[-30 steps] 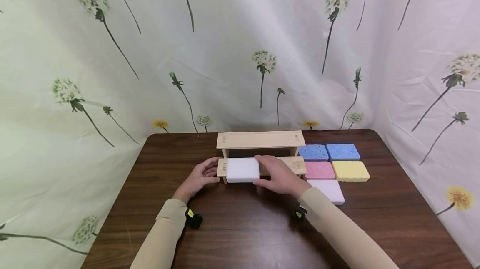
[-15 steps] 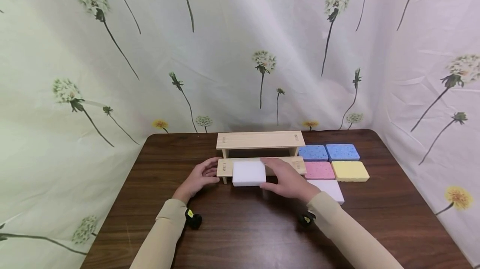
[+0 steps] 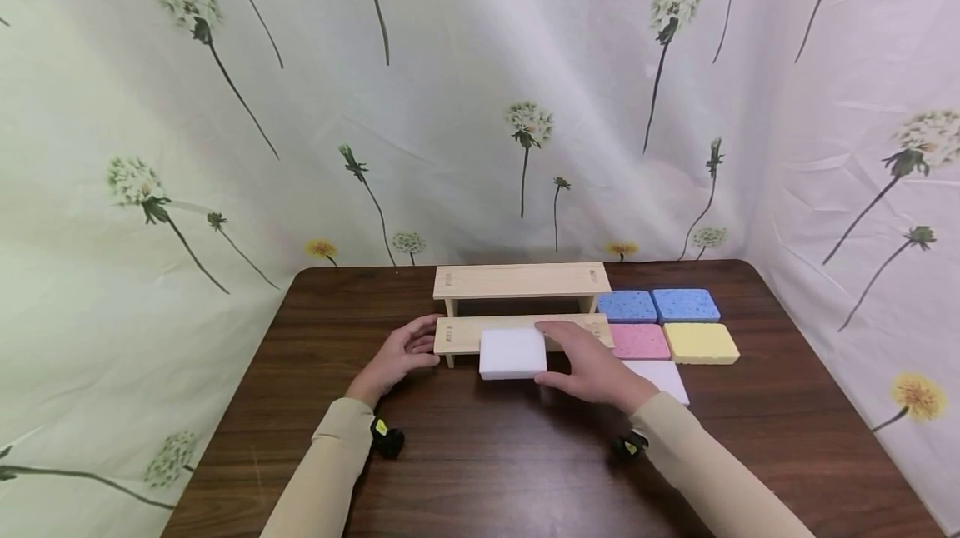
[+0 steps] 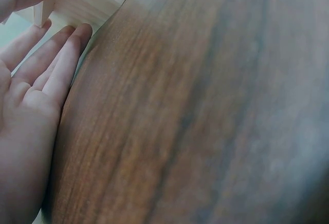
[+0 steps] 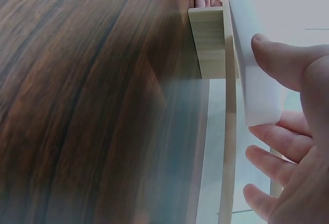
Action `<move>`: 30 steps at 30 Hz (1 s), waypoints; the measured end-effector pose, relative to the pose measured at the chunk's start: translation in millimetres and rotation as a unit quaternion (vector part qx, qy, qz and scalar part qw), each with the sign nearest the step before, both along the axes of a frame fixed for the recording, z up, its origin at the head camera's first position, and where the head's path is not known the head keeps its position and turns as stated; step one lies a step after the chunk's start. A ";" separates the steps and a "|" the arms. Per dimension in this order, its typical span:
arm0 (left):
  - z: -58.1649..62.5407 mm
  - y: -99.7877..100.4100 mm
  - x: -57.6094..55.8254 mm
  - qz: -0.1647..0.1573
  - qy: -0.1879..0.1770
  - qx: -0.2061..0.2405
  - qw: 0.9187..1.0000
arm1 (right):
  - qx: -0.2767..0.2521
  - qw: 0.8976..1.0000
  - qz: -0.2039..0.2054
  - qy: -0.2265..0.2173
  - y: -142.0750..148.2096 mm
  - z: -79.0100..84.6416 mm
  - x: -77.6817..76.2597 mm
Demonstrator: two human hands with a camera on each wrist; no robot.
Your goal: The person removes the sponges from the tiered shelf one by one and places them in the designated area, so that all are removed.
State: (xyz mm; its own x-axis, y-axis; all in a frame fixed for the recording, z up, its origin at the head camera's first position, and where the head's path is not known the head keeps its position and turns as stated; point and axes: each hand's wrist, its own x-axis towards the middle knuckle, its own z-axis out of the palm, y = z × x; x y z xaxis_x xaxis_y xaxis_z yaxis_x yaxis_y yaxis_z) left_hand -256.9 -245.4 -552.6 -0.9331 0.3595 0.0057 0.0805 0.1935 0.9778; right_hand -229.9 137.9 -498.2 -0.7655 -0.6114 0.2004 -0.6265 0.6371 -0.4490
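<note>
My right hand (image 3: 592,367) grips a white sponge (image 3: 513,354) at its right end, thumb in front and fingers behind. The sponge is over the lower step of a two-tier wooden stand (image 3: 465,333), jutting past its front edge; the right wrist view shows a narrow gap between sponge (image 5: 262,100) and board at one end. My left hand (image 3: 397,359) is at the left end of that step, its fingers loosely bent and its fingertips touching or nearly touching the wood, as the left wrist view of the stand (image 4: 85,3) also shows.
Right of the stand lie two blue sponges (image 3: 686,305), a pink sponge (image 3: 639,341), a yellow sponge (image 3: 702,343) and another white sponge (image 3: 663,378), partly hidden by my right arm. A flower-printed cloth (image 3: 450,146) hangs behind the brown table (image 3: 480,463).
My right hand has drawn the white sponge rightward and towards me across the lower step, from near its left end. The left hand has stayed in place.
</note>
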 end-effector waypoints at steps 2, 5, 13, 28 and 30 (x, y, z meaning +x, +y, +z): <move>0.3 0.2 -0.4 -0.002 0.002 0.004 1.000 | -0.001 1.000 -0.003 -0.003 3.6 0.3 1.6; 0.3 0.1 -1.2 -0.003 0.007 0.010 1.000 | -0.006 1.000 -0.009 -0.007 9.3 0.4 3.3; 0.0 -0.3 -0.9 -0.002 0.009 0.004 1.000 | -0.021 1.000 -0.020 -0.003 25.0 -4.6 5.9; -1.2 0.2 0.3 -0.001 0.006 0.005 1.000 | -0.025 0.999 -0.038 -0.022 42.8 -4.4 14.6; -1.1 -0.1 0.0 -0.002 0.008 0.004 1.000 | -0.027 0.999 -0.041 -0.023 44.4 -3.7 16.0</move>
